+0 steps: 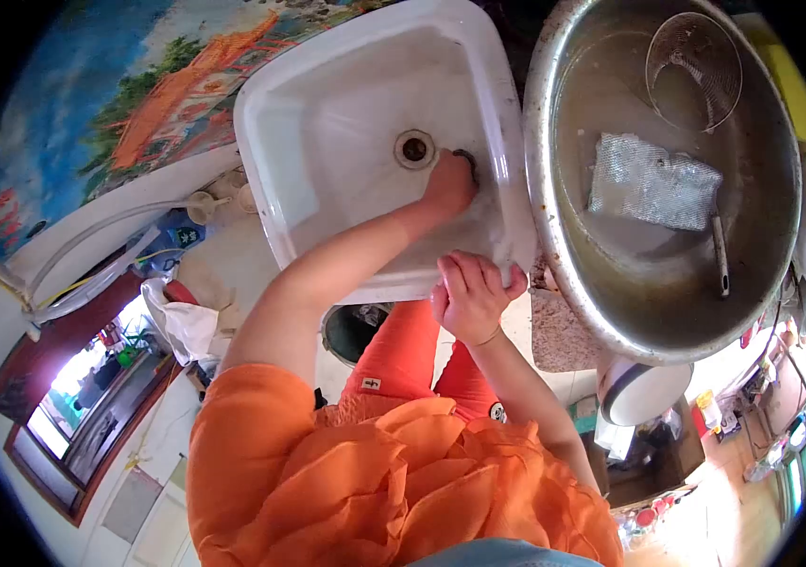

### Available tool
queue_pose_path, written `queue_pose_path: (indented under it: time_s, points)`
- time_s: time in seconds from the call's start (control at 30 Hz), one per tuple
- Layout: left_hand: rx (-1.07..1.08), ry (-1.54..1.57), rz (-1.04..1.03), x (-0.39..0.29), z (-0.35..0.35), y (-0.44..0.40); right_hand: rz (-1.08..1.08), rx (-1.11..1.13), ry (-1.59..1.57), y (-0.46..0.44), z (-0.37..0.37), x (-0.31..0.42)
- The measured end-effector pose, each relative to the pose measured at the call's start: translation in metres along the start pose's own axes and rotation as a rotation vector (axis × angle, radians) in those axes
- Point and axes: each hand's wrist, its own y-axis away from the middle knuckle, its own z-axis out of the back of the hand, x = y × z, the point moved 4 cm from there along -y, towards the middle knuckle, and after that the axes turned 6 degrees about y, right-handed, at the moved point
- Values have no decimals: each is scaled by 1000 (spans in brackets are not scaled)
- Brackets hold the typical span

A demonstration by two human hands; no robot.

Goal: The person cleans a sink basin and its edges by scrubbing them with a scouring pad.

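My left hand (450, 184) reaches down inside the white sink (275, 203), just right of its drain (414, 148). Its fingers are closed on a small dark scrubbing pad (466, 161), mostly hidden by the hand and pressed to the sink's inner right side. At the near right corner of the sink, my right hand (475, 295) is closed round the rim, fingers curled over the edge. The wall of the sink near my left hand looks wet.
Right of the sink stands a large metal basin (554, 255) of murky water, holding a wire strainer (694, 71), a silvery mesh cloth (653, 181) and a handled tool (721, 255). A hose (91, 222) runs along the left. Below is a dark bucket (351, 333).
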Motion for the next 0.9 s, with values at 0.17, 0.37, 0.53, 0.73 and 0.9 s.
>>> queue_pose_path:
  time_s: [0.17, 0.37, 0.53, 0.73, 0.9]
  points:
    - [88, 128, 187, -1, 5, -3, 14, 19, -9, 0, 1, -2]
    - [172, -203, 79, 18, -2, -22, 20, 28, -4, 4, -1, -1]
    - [18, -55, -27, 26, 26, -10, 53, 44, 20, 3, 1, -3]
    - [-29, -352, -512, 39, 74, -56, 75, 35, 31, 5, -1, -5]
    - [10, -299, -330, 125, 26, -12, 81, 11, 29, 2, 0, -6]
